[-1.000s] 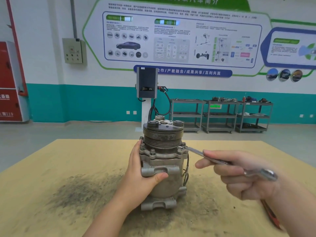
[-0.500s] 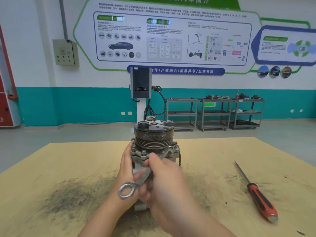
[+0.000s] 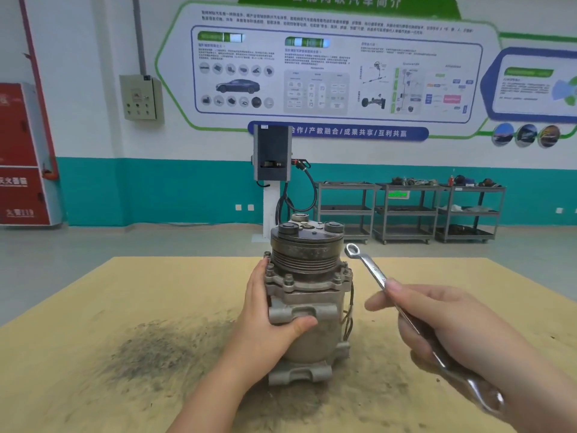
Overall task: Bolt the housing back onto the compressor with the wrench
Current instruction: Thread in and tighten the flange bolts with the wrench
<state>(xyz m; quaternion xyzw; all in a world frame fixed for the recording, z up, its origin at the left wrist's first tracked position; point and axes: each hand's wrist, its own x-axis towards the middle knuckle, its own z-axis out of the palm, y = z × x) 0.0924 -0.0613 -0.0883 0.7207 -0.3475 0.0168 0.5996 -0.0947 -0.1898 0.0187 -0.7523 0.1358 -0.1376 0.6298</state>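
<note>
A grey metal compressor (image 3: 307, 307) stands upright on the tan table (image 3: 93, 323), its grooved pulley on top. The housing flange (image 3: 307, 284) below the pulley carries several bolts around its rim. My left hand (image 3: 268, 320) grips the compressor body from the left, thumb across the front lug. My right hand (image 3: 437, 323) holds a silver ring wrench (image 3: 371, 271) by its shaft. The wrench's ring end points up and left, in the air just right of the pulley and clear of the bolts.
A dark grimy smear (image 3: 156, 348) covers the table left of and under the compressor. Beyond the table stand a charging post (image 3: 272, 170) and three grey tool carts (image 3: 409, 210) against the teal wall. A red cabinet (image 3: 22, 154) is at far left.
My right hand has swung the wrench from in front of the compressor out to its right, ring end now raised off the bolts. The view shifted; the red-handled screwdriver is out of sight.
</note>
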